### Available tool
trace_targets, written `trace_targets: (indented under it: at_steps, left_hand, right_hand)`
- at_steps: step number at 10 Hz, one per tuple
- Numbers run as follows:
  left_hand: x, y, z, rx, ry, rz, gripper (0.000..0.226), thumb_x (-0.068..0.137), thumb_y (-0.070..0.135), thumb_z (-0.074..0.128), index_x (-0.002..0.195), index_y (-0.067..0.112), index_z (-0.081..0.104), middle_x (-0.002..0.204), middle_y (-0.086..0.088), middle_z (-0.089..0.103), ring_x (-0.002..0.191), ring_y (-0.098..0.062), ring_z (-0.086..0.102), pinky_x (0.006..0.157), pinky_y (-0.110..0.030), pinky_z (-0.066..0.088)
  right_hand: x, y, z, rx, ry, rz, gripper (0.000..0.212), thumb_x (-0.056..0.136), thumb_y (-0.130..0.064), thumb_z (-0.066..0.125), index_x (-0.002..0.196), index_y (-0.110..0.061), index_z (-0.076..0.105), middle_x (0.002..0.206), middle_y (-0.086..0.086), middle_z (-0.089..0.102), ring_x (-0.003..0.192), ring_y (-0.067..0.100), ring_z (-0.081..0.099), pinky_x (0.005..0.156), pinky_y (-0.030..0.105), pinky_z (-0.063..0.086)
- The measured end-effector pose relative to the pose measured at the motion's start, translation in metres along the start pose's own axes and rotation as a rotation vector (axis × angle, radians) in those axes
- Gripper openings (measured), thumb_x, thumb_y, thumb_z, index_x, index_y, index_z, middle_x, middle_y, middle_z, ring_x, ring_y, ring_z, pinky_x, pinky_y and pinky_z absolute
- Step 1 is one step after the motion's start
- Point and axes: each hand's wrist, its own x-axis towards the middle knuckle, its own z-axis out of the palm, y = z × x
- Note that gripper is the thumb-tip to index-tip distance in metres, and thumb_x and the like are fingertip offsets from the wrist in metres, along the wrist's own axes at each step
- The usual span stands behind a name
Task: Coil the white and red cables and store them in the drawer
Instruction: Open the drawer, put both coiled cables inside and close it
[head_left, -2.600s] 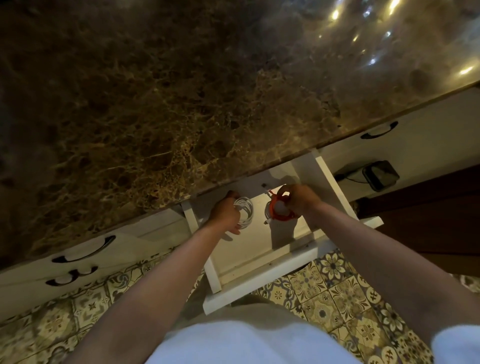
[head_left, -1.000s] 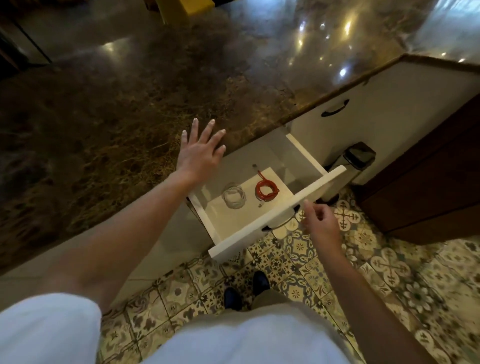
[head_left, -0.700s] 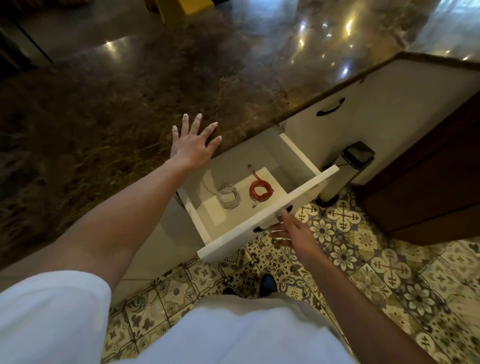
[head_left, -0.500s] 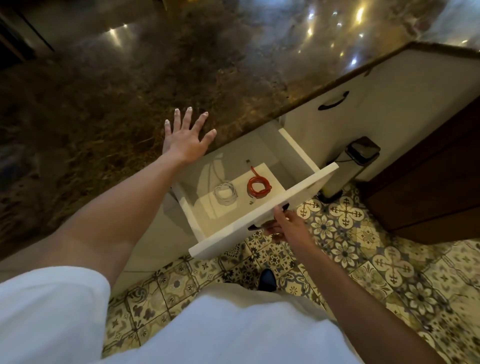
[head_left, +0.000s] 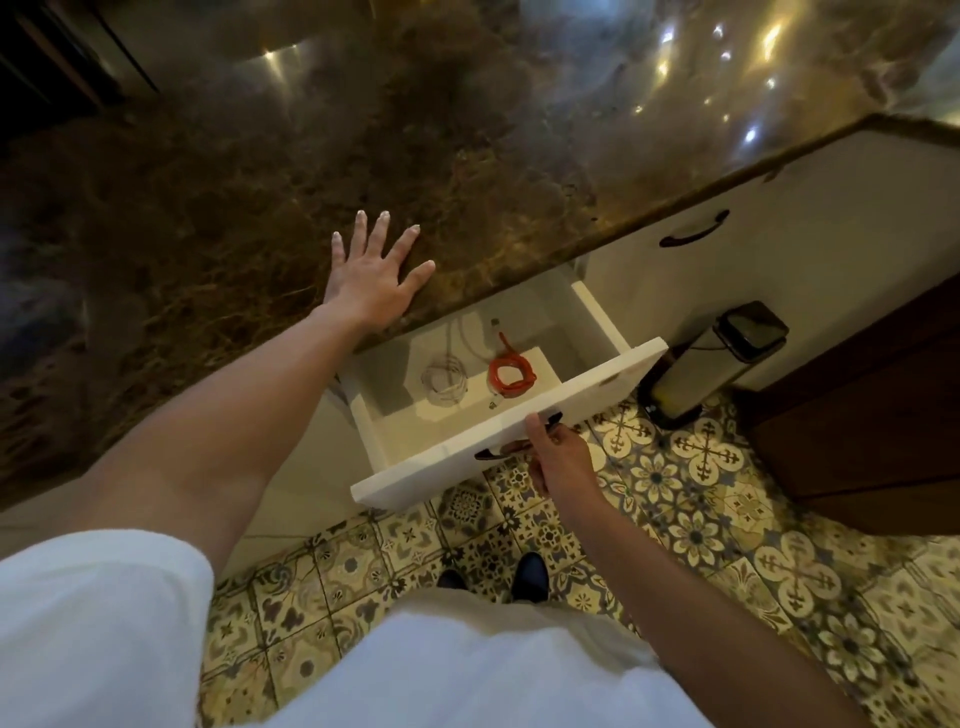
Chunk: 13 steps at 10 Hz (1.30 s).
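**Open drawer, two coiled cables inside, right hand at the handle**

Drawer: white, pulled out from under the counter edge; long front panel runs from lower left to upper right, pull-out axis pointing toward the person and to the right. Inside, on the floor of the drawer:
- white cable: coiled into a loose round bundle, lying flat, left of centre.
- red cable: coiled into a ring, lying flat just right of the white one, apart from it; one free end points away toward the back of the drawer, a small plug lies at the near side.

Right hand: fingers curled under the dark drawer handle, thumb on the top edge of the front panel; grip closed on the handle.

Left hand: flat on the marble countertop, fingers straight and spread, holding nothing.

Change from earlier frames: 2.6 s ago both hands were inside the drawer, one on each coil. One second ago the right hand hung beside the front panel; it has since taken the handle. The left hand has shifted from above the drawer onto the counter. Coils unmoved.

Surroundings: steel pedal bin right of the drawer; neighbouring white drawer front with dark cabinet handle; patterned tile floor; dark shoes below; white sleeve.
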Motion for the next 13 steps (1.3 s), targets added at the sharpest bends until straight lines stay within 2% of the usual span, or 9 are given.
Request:
trace_targets:
  at_steps: [4,6,7,8,9,10,11,12,13]
  left_hand:
    - [0.016,-0.012,0.002,0.014,-0.004,0.075,0.076,0.099,0.077,0.016,0.164,0.04,0.006,0.175,-0.004,-0.005,0.161,-0.028,-0.013,0.128,-0.056,-0.005]
    - [0.016,-0.011,0.003,0.009,0.009,0.061,0.075,0.098,0.077,0.017,0.164,0.041,0.007,0.175,-0.003,-0.004,0.161,-0.028,-0.012,0.129,-0.057,-0.003]
    - [0.017,-0.009,0.002,0.01,0.005,0.061,0.075,0.098,0.077,0.018,0.164,0.041,0.008,0.175,-0.003,-0.005,0.161,-0.028,-0.012,0.128,-0.058,-0.003]
    - [0.017,-0.009,0.002,0.016,0.006,0.05,0.075,0.099,0.076,0.018,0.163,0.041,0.008,0.175,-0.003,-0.005,0.161,-0.028,-0.012,0.129,-0.058,-0.003]
    - [0.017,-0.009,0.001,0.014,0.004,0.055,0.074,0.099,0.076,0.019,0.164,0.041,0.008,0.175,-0.003,-0.004,0.161,-0.028,-0.011,0.128,-0.058,-0.002]
    - [0.017,-0.009,0.002,0.016,0.007,0.051,0.074,0.099,0.076,0.019,0.164,0.041,0.008,0.175,-0.003,-0.004,0.161,-0.028,-0.011,0.128,-0.058,-0.002]
    - [0.017,-0.009,0.001,0.0,0.005,0.06,0.075,0.098,0.076,0.019,0.164,0.041,0.009,0.175,-0.004,-0.004,0.161,-0.028,-0.011,0.128,-0.058,-0.001]
    - [0.016,-0.009,0.002,0.002,0.01,0.059,0.075,0.098,0.076,0.02,0.164,0.041,0.01,0.175,-0.004,-0.003,0.161,-0.028,-0.01,0.129,-0.058,-0.001]
    - [0.016,-0.008,0.002,0.007,0.02,0.053,0.074,0.099,0.075,0.021,0.164,0.04,0.011,0.176,-0.004,-0.002,0.161,-0.028,-0.01,0.128,-0.058,0.0]
  right_hand:
    - [0.055,-0.028,0.021,-0.04,-0.138,-0.005,0.05,0.095,-0.054,0.067,0.115,-0.008,0.063,0.052,0.0,0.051,0.038,0.014,0.043,0.039,0.024,0.036]
    - [0.075,-0.035,0.037,-0.008,-0.123,-0.053,0.046,0.096,-0.047,0.068,0.114,-0.004,0.064,0.056,0.003,0.052,0.038,0.013,0.044,0.036,0.025,0.036]
    - [0.083,-0.04,0.049,0.046,-0.081,-0.082,0.04,0.096,-0.038,0.071,0.114,-0.002,0.066,0.073,0.001,0.062,0.052,0.008,0.059,0.042,0.018,0.045]
    - [0.094,-0.042,0.061,0.076,-0.048,-0.117,0.038,0.093,-0.038,0.075,0.112,-0.005,0.069,0.09,0.003,0.073,0.08,0.021,0.07,0.063,0.025,0.06]
    - [0.103,-0.044,0.071,0.108,-0.034,-0.144,0.048,0.087,-0.046,0.079,0.115,-0.007,0.073,0.107,0.011,0.079,0.101,0.03,0.075,0.089,0.043,0.063]
    - [0.113,-0.046,0.078,0.142,-0.054,-0.153,0.067,0.073,-0.062,0.085,0.114,-0.01,0.075,0.106,0.015,0.079,0.102,0.034,0.076,0.092,0.052,0.062]
    - [0.121,-0.054,0.08,0.114,-0.062,-0.155,0.052,0.083,-0.049,0.082,0.108,-0.003,0.076,0.093,0.016,0.079,0.076,0.017,0.078,0.073,0.033,0.064]
    - [0.123,-0.062,0.085,0.105,-0.021,-0.176,0.038,0.093,-0.034,0.077,0.104,0.002,0.075,0.078,0.004,0.076,0.05,-0.003,0.064,0.049,0.012,0.048]
    - [0.126,-0.068,0.09,0.125,-0.005,-0.173,0.016,0.094,-0.025,0.076,0.096,-0.009,0.074,0.067,-0.009,0.074,0.058,-0.002,0.069,0.059,0.019,0.054]
